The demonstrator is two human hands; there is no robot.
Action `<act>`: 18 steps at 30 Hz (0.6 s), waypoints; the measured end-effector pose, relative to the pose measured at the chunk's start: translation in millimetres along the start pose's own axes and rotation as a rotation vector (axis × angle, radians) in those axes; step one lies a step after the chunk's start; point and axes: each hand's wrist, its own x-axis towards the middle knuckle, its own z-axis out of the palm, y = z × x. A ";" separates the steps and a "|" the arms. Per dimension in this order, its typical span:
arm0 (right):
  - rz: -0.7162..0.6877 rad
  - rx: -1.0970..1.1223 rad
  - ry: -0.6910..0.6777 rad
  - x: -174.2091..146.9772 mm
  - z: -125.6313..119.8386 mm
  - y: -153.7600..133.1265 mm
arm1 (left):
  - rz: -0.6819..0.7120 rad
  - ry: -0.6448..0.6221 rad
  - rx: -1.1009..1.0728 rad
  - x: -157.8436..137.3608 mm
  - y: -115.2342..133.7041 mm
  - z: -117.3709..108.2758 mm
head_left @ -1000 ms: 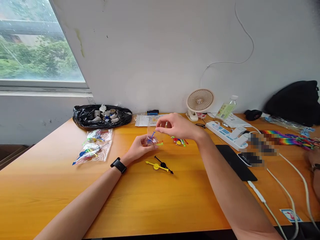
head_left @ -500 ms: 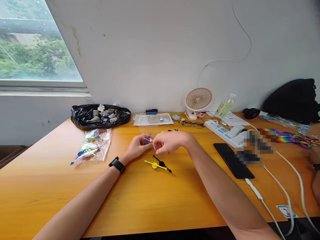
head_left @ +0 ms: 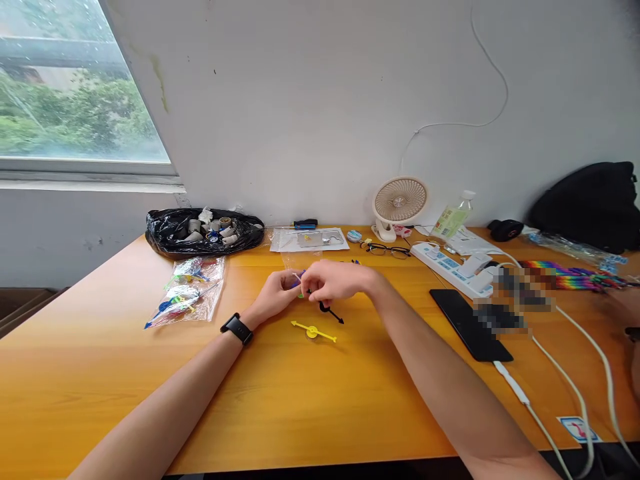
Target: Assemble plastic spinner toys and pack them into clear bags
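My left hand (head_left: 276, 295), with a black watch on the wrist, is closed around a small purple plastic piece (head_left: 297, 278); a bit of green shows beside it, mostly hidden by my fingers. Close against it, my right hand (head_left: 334, 281) bends down with its fingers pinched on the end of a black arrow spinner (head_left: 333, 315), whose round middle and pointed tip stick out toward me. A yellow arrow spinner (head_left: 313, 331) with a round hub lies on the table just nearer to me, apart from both hands.
A clear bag of coloured spinners (head_left: 187, 293) lies left, below a black plastic bag (head_left: 205, 233). Behind are a screwdriver (head_left: 305, 224), a fan (head_left: 400, 201) and glasses (head_left: 387, 250). A power strip (head_left: 453, 270), phone (head_left: 470, 325) and cables are at right, near another person's hand (head_left: 623, 307).
The black arrow spinner, which lay by the yellow one, has moved away from it, up to my right hand's fingers. My right hand has shifted slightly left, closer to my left hand.
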 end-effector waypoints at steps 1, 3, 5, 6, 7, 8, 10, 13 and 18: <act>-0.060 0.081 0.044 -8.0 -6.8 -2.0 | -0.006 -0.004 0.009 -0.3 0.7 0.1; -0.205 0.246 0.161 -23.6 -19.1 -6.5 | -0.028 0.002 0.012 -1.2 1.8 0.9; -0.329 0.373 0.426 -34.8 -28.0 -10.7 | -0.056 0.019 -0.004 -2.2 2.2 2.2; -0.373 0.412 0.576 -37.9 -30.7 -12.4 | -0.068 0.028 -0.016 -2.7 2.1 2.9; -0.403 0.436 0.715 -39.1 -32.2 -13.7 | -0.079 0.035 -0.028 -3.0 1.9 3.6; -0.420 0.447 0.825 -38.6 -32.7 -14.8 | -0.087 0.041 -0.040 -3.1 1.7 4.3; -0.431 0.444 0.957 -33.6 -30.8 -16.3 | -0.091 0.046 -0.060 -3.2 1.4 5.2; -0.414 0.393 0.990 -22.4 -24.0 -17.8 | -0.084 0.050 -0.077 -3.0 1.6 5.6; -0.353 0.149 0.844 -12.9 -15.4 -18.8 | -0.066 0.040 -0.078 -3.5 2.4 5.3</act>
